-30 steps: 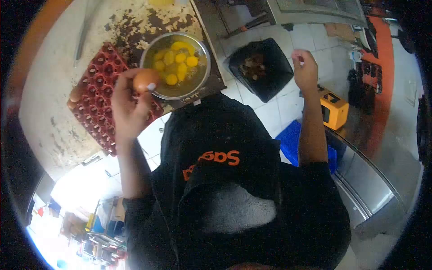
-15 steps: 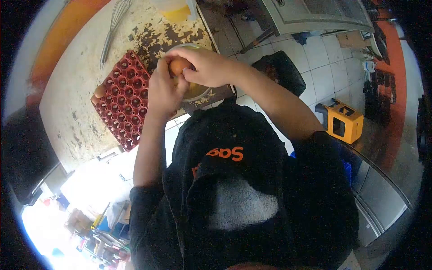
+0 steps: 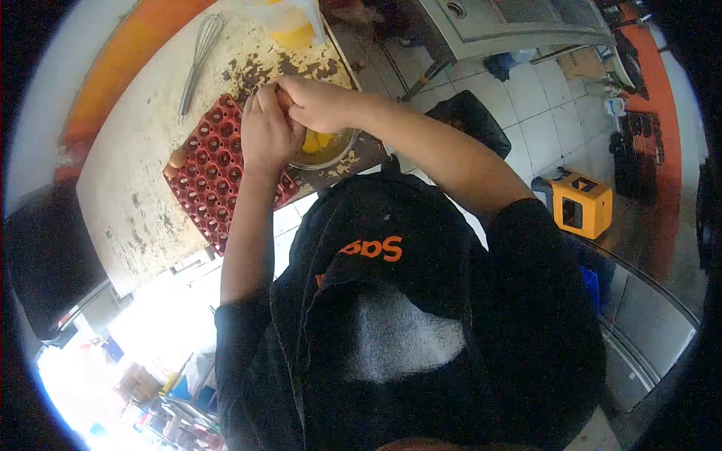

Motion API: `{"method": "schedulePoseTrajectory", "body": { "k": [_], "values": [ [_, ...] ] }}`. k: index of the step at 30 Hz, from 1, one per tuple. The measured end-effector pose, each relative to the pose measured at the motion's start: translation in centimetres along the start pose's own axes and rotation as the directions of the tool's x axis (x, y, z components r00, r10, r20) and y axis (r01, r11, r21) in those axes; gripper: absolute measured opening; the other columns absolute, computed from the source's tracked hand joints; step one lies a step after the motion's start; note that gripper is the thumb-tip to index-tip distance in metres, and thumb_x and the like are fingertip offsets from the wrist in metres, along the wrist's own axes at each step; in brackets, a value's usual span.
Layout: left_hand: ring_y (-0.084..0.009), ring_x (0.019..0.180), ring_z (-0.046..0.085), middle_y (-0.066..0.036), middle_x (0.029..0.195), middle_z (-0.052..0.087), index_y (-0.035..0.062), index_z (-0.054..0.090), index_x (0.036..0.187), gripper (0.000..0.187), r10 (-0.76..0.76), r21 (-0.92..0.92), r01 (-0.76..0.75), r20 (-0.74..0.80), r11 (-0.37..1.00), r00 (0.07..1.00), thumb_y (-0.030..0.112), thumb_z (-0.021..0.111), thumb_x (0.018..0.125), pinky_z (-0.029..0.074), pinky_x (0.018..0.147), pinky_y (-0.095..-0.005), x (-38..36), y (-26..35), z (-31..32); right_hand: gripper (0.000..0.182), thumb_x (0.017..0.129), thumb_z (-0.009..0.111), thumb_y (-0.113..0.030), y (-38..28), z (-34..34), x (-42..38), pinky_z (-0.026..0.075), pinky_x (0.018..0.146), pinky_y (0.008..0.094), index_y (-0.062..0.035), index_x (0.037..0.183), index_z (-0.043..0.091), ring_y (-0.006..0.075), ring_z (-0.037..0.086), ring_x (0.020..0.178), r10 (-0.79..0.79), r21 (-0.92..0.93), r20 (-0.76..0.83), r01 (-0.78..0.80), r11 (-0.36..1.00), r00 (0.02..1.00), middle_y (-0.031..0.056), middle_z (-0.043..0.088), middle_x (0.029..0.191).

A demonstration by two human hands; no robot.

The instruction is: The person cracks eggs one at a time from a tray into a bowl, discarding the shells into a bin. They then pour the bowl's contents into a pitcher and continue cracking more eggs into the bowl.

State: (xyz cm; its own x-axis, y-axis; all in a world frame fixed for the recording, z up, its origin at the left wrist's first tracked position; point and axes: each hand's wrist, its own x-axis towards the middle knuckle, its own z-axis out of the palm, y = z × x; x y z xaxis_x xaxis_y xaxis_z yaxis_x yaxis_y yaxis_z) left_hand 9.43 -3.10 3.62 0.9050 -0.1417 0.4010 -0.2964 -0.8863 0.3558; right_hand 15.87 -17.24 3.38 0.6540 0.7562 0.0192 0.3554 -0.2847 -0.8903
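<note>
- An egg point(image 3: 284, 100) is gripped between the left hand point(image 3: 265, 135) and the right hand point(image 3: 320, 104), fingers closed, above the bowl point(image 3: 325, 147).
- Shell fragments may be dropped into the yolks if excessive pressure is applied.

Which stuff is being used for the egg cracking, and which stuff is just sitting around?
In use: egg, left hand, right hand, metal bowl with yolks, red egg tray.
Lying about: whisk, jug, black bin, yellow box.

Egg tray point(image 3: 214, 177) on worktop point(image 3: 135, 188), near front edge. Bowl point(image 3: 327, 150) just beside tray, at worktop's front corner. Whisk point(image 3: 197, 56) behind tray. Jug point(image 3: 289, 22) behind bowl.
</note>
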Motion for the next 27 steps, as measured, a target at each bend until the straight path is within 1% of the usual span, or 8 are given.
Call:
{"method": "schedulePoseTrajectory", "body": {
  "k": [8,13,16,19,23,25,26,27],
  "values": [
    [-0.0424,0.090,0.057,-0.023,0.096,0.058,-0.0044,0.048,0.115,0.046,0.033,-0.065,-0.035,-0.034,0.997,0.999,0.015,0.060,0.075,0.046,0.082,-0.0495,-0.1,0.0,-1.2,0.045,0.090,0.052,-0.008,-2.0,-0.9,-0.5,0.047,0.094,0.0437,0.0008,0.132,0.041,0.0408,0.057,0.111,-0.005,-0.053,0.026,0.006,0.999,1.000,0.0261,0.053,0.123],
    [-0.0413,0.092,0.056,-0.023,0.097,0.057,-0.0044,0.047,0.116,0.052,0.061,-0.062,-0.060,0.016,0.996,0.998,0.010,0.059,0.069,0.046,0.084,-0.0487,-0.3,-0.7,-1.7,0.050,0.087,0.052,-0.004,-2.4,-1.6,-0.4,0.044,0.099,0.0433,0.0011,0.135,0.039,0.0392,0.053,0.117,-0.097,-0.199,0.092,0.113,0.973,0.991,0.0246,0.053,0.122],
    [-0.0404,0.092,0.055,-0.022,0.097,0.057,-0.0043,0.046,0.117,0.052,0.082,-0.037,-0.081,0.032,0.996,0.996,0.010,0.060,0.068,0.046,0.085,-0.0478,-0.2,-0.7,-2.2,0.053,0.085,0.052,-0.001,-1.9,-1.4,-0.5,0.044,0.100,0.0430,0.0025,0.136,0.040,0.0389,0.052,0.117,-0.233,-0.292,0.008,0.226,0.929,0.972,0.0235,0.053,0.120],
    [-0.0391,0.092,0.055,-0.021,0.097,0.057,-0.0040,0.047,0.116,0.052,0.107,-0.022,-0.106,0.027,0.994,0.994,0.010,0.060,0.068,0.046,0.085,-0.0474,-0.1,-0.4,-2.8,0.053,0.083,0.052,0.002,-1.6,-1.4,-0.7,0.044,0.100,0.0427,0.0036,0.135,0.043,0.0384,0.053,0.116,-0.231,-0.370,-0.013,0.210,0.905,0.973,0.0226,0.054,0.120],
    [-0.0379,0.094,0.056,-0.019,0.098,0.057,-0.0019,0.049,0.116,0.052,0.131,-0.007,-0.131,0.050,0.991,0.990,0.011,0.063,0.067,0.047,0.086,-0.0464,0.0,-0.3,-3.5,0.058,0.081,0.058,-0.001,-1.6,-2.8,-1.3,0.045,0.099,0.0414,0.0036,0.137,0.044,0.0378,0.053,0.116,-0.287,-0.379,-0.009,0.262,0.887,0.958,0.0221,0.053,0.120],
    [-0.0366,0.097,0.056,-0.017,0.100,0.058,0.0014,0.052,0.121,0.058,0.164,0.000,-0.165,0.073,0.986,0.984,0.015,0.071,0.068,0.047,0.087,-0.0458,0.1,0.0,-4.0,0.065,0.081,0.067,-0.011,-2.8,-3.8,-2.2,0.045,0.099,0.0383,0.0032,0.139,0.043,0.0346,0.054,0.118,-0.166,-0.250,0.060,0.176,0.952,0.984,0.0221,0.054,0.125],
    [-0.0366,0.097,0.056,-0.017,0.100,0.058,0.0014,0.052,0.121,0.058,0.162,0.015,-0.163,0.073,0.986,0.984,0.015,0.071,0.068,0.047,0.087,-0.0458,0.0,-0.1,-4.0,0.065,0.081,0.067,-0.011,-2.8,-3.8,-2.7,0.045,0.099,0.0383,0.0032,0.139,0.043,0.0346,0.054,0.118,-0.180,-0.245,0.061,0.190,0.951,0.982,0.0221,0.054,0.125],
    [-0.0360,0.097,0.056,-0.016,0.101,0.058,0.0027,0.052,0.124,0.063,0.144,-0.005,-0.145,0.127,0.989,0.981,0.018,0.075,0.067,0.047,0.088,-0.0457,-0.2,-0.2,-3.7,0.067,0.081,0.070,-0.015,-2.8,-3.5,-3.3,0.045,0.099,0.0368,0.0028,0.140,0.043,0.0329,0.056,0.117,-0.186,-0.198,-0.011,0.180,0.964,0.983,0.0222,0.056,0.125]
  ]
}}
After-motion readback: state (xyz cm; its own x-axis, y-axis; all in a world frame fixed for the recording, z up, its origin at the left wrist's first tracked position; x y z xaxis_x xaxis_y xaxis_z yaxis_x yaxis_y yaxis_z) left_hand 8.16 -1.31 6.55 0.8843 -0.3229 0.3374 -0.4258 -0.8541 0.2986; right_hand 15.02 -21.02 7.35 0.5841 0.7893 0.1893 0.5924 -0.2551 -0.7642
